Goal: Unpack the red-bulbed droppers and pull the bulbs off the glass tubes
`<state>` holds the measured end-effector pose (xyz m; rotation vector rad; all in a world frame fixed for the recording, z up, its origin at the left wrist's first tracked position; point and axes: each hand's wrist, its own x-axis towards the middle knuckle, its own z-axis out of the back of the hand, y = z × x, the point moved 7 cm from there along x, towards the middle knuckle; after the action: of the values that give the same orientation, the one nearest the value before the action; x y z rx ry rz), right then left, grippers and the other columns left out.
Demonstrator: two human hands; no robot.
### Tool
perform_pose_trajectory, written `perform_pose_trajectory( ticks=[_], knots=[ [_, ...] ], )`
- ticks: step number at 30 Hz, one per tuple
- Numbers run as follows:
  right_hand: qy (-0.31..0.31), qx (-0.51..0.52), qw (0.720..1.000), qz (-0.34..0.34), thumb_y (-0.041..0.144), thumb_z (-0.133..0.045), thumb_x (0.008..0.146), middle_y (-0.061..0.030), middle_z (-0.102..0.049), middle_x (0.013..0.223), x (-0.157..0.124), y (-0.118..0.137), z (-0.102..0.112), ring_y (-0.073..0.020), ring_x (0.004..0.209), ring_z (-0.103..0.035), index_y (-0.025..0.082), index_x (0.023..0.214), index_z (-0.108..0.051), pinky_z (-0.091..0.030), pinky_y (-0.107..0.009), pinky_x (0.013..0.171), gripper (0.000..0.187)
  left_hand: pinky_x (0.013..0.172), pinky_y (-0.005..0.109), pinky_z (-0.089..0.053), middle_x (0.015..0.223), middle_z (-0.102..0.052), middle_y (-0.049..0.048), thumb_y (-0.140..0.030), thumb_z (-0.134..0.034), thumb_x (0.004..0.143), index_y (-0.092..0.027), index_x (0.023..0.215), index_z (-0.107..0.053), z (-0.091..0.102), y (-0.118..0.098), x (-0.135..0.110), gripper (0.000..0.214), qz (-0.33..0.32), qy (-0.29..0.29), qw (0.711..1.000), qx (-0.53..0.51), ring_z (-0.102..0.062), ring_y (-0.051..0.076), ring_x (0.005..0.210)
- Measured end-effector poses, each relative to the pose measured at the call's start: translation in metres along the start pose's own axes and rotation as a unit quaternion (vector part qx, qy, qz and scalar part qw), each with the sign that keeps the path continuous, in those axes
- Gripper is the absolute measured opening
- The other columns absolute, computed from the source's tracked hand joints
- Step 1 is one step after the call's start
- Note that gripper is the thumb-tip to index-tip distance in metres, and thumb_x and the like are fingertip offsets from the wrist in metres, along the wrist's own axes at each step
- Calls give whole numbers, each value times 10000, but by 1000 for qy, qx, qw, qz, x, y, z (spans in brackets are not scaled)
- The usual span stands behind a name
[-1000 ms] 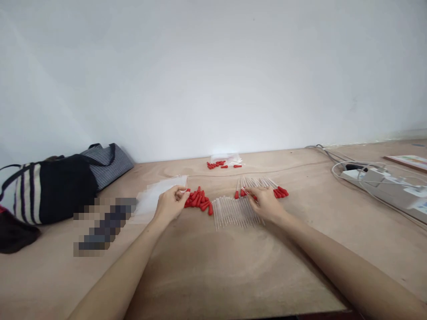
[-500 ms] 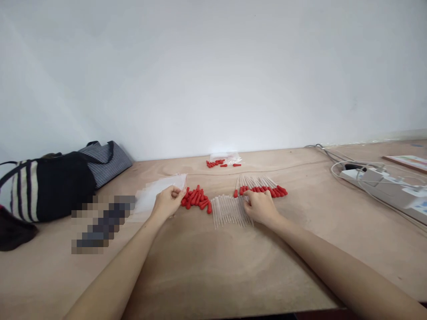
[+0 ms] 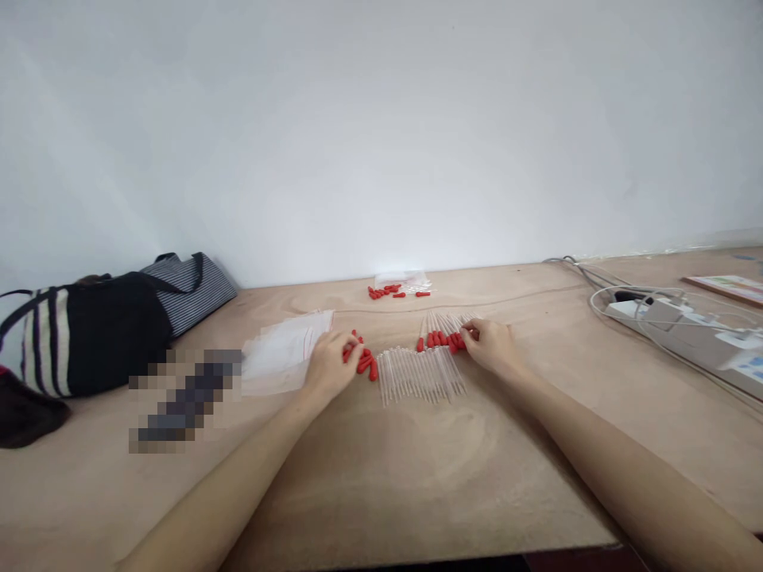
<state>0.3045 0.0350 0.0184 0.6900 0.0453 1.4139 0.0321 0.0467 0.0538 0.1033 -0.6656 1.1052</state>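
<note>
My left hand (image 3: 332,361) is over a pile of red rubber bulbs (image 3: 365,365), thumb and fingertips pinched around a bulb. It hides part of the pile. Farther right, my right hand (image 3: 492,343) reaches to the row of droppers, clear tubes with red bulbs (image 3: 439,339) on their near ends. Its thumb and forefinger are closed at the red end of one dropper, and the hand covers the row's right part. Between the hands lie several bare clear tubes (image 3: 420,373), side by side on the wooden table. Left of my left hand are flat clear plastic bags (image 3: 286,349).
Toward the wall lie more red bulbs (image 3: 385,291) and a small clear bag (image 3: 405,278). A black bag (image 3: 119,330) and a striped bag (image 3: 199,290) stand at left, near a blurred dark object (image 3: 184,401). At right are a power strip (image 3: 685,334) and cables (image 3: 602,298).
My left hand has moved right, from the left edge of the bulb pile to over it. My right hand has shifted right and slightly away from me, uncovering the right end of the bare tubes.
</note>
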Motion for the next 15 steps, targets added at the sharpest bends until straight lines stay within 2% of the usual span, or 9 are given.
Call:
perform_pose_trajectory(
  ticks=[1, 3, 5, 6, 9, 11, 15],
  knots=[
    [-4, 0, 1000, 2, 238, -421, 772, -30, -664, 731, 0, -1, 1, -163, 713, -577, 198, 780, -624, -271, -299, 707, 207, 736, 299, -401, 736, -616, 43, -276, -465, 755, -182, 668, -603, -10, -14, 3, 189, -19, 38, 999, 8, -552, 190, 779],
    [-13, -3, 1000, 9, 240, -429, 764, -23, -662, 715, 0, 0, 2, -164, 704, -574, 203, 780, -627, -261, -313, 726, 201, 772, 322, -386, 814, -637, 52, -293, -485, 743, -195, 714, -641, -31, -37, 13, 187, -13, 110, 993, 31, -551, 212, 850],
    [-15, -2, 1000, 19, 241, -437, 760, -15, -659, 697, -2, 3, 2, -164, 699, -572, 210, 780, -632, -246, -328, 747, 198, 810, 348, -363, 852, -651, 51, -381, -517, 716, -228, 750, -667, -51, -48, 25, 217, 66, 189, 979, 46, -540, 245, 923],
    [-12, 0, 1000, 25, 240, -438, 761, -13, -659, 692, -4, 4, 2, -163, 695, -570, 212, 780, -635, -240, -332, 752, 200, 791, 354, -371, 803, -660, 58, -418, -534, 692, -229, 702, -675, -59, -53, 32, 236, 89, 211, 972, 46, -555, 259, 899],
    [-3, 1, 999, 39, 247, -437, 766, -14, -658, 684, -7, 8, 2, -159, 676, -561, 217, 770, -642, -231, -332, 744, 207, 775, 358, -376, 765, -670, 80, -534, -573, 613, -212, 624, -673, -77, -63, 53, 338, 130, 234, 963, 40, -570, 287, 886],
    [-2, -3, 999, 43, 255, -440, 768, -12, -656, 678, -8, 9, 2, -158, 670, -555, 219, 750, -642, -226, -329, 733, 205, 778, 364, -374, 782, -676, 90, -553, -621, 541, -201, 618, -669, -88, -63, 62, 363, 146, 240, 959, 27, -573, 297, 885],
    [2, 2, 999, 54, 263, -440, 772, -2, -651, 680, -10, 12, 2, -155, 677, -550, 221, 733, -634, -218, -323, 719, 202, 713, 339, -392, 635, -663, 58, -406, -696, 467, -190, 512, -625, -104, -61, 72, 231, 143, 230, 962, -35, -595, 267, 768]
  ],
)
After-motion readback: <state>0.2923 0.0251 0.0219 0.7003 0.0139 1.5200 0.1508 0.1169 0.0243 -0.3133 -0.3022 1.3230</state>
